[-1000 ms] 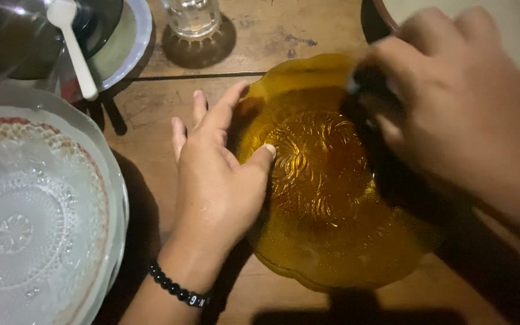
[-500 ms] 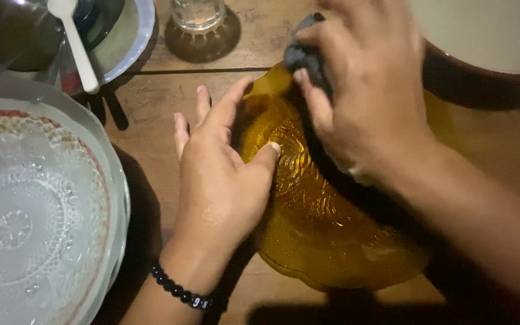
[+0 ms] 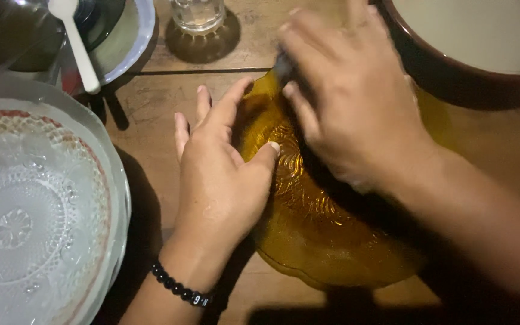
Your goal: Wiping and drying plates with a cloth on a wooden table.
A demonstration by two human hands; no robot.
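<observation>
An amber patterned glass plate [image 3: 320, 235] lies on the wooden table [image 3: 151, 102]. My left hand [image 3: 221, 180] rests on its left rim, thumb on the inside, fingers spread on the table beside it. My right hand [image 3: 350, 102] is over the plate's upper part, fingers closed on a dark scrubbing pad [image 3: 284, 65] that is mostly hidden under the hand and pressed to the plate. A black bead bracelet [image 3: 179, 289] is on my left wrist.
A stack of clear embossed glass plates [image 3: 25, 210] sits at the left. At the top left are a dish with a white spoon [image 3: 76, 45] and a dark bowl. A drinking glass [image 3: 197, 15] stands at the top, a large brown-rimmed basin [image 3: 470, 66] at top right.
My right hand has swept with the pad from the plate's right side to its upper left edge. My left hand has stayed on the rim.
</observation>
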